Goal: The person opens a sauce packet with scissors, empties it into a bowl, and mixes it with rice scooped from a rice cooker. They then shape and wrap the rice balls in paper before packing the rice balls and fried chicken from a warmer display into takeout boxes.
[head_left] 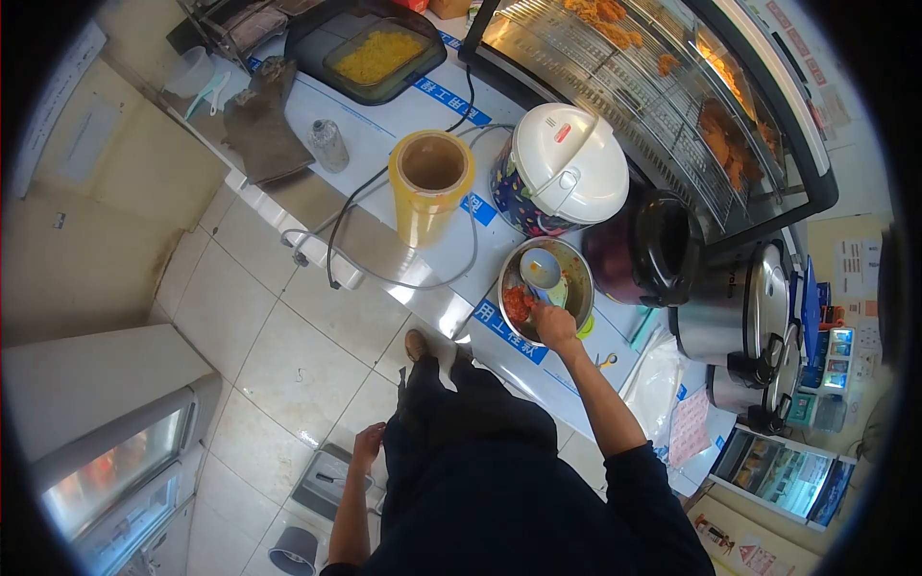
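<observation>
My right hand (555,326) is closed around the handle of a small ladle (540,269) over a metal bowl (505,309) near the counter's front edge. The ladle's round cup lies inside the bowl. Red chopped food (519,304) shows at the bowl's left side, and something pale green sits at its right. Low at my side hangs my left hand (368,445), away from the counter, its fingers loosely curled with nothing visible in them.
Behind the bowl stand a white-lidded pot (569,158), a dark cooker (639,252) and a roll of plastic wrap (423,206). Yellow-handled scissors (606,361) lie right of the bowl. A heated display case (653,115) holds fried food. A grey cable (423,285) loops over the counter edge.
</observation>
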A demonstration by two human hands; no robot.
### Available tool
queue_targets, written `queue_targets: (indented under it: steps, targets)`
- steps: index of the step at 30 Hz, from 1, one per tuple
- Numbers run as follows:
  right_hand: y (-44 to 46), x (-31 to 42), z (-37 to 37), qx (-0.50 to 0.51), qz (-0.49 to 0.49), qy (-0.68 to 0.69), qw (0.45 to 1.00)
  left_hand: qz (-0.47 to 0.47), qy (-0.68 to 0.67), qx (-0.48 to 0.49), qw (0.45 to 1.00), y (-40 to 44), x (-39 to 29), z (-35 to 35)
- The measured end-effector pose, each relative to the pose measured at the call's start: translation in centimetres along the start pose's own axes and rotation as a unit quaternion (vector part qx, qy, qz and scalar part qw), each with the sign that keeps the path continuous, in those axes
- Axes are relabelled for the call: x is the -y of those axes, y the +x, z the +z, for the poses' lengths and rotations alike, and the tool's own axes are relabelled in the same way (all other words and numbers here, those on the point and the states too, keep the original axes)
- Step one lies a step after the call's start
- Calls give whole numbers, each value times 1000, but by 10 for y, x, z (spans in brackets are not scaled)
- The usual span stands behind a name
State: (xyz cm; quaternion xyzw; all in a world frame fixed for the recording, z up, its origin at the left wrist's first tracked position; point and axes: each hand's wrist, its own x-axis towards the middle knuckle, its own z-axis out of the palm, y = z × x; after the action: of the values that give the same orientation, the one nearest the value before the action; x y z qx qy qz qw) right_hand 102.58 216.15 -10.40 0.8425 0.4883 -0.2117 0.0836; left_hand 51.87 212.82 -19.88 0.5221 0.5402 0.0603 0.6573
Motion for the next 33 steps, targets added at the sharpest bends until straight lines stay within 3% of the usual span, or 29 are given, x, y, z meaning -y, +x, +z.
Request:
queue_targets:
  steps: [7, 10, 12, 14, 16, 17, 18, 20, 23, 25, 26, 28, 29, 30, 33]
  targets:
    - [1, -3, 8, 31, -24, -6, 999, 0, -1, 7, 1000, -1, 2, -8]
    - [-9, 7, 6, 19, 15, 36, 999, -8, -47, 1, 999, -2, 2, -9]
    - [-17, 13, 13, -36, 78, 153, 984, 12, -18, -1, 1000, -3, 2, -12]
    - [-23, 14, 28, -56, 65, 203, 975, 32, 13, 2, 999, -2, -2, -15]
    - [-34, 33, 22, -175, 93, 357, 913, -58, -52, -6, 997, -1, 1, -16]
    - [-36, 43, 22, -213, 81, 427, 875, -58, -52, -6, 997, 2, 7, -19]
    - [-35, 53, 21, -213, 82, 428, 874, -11, 0, 9, 1000, 5, 13, -21]
    - [-33, 83, 12, -131, 76, 638, 755, 37, 57, 27, 997, 6, 19, -27]
    - [6, 125, 38, -176, -48, 651, 737, 26, 79, 22, 996, 8, 15, -34]
    - [28, 146, 33, -87, 15, 702, 706, 191, 221, 36, 956, 13, 16, -43]
    - [41, 157, 35, -102, 31, 701, 705, 79, 106, 18, 991, 13, 16, -43]
    - [86, 162, 71, -139, 53, 712, 687, -2, 58, -15, 998, 20, 8, -43]
    - [81, 173, 48, -231, 41, 647, 725, -39, -11, -30, 999, 19, -2, -40]
    - [82, 175, 42, -258, 53, 602, 754, -78, -77, -39, 993, 20, -12, -38]
    - [47, 157, 35, -141, 9, 574, 807, -81, -48, -12, 995, 41, -34, -33]
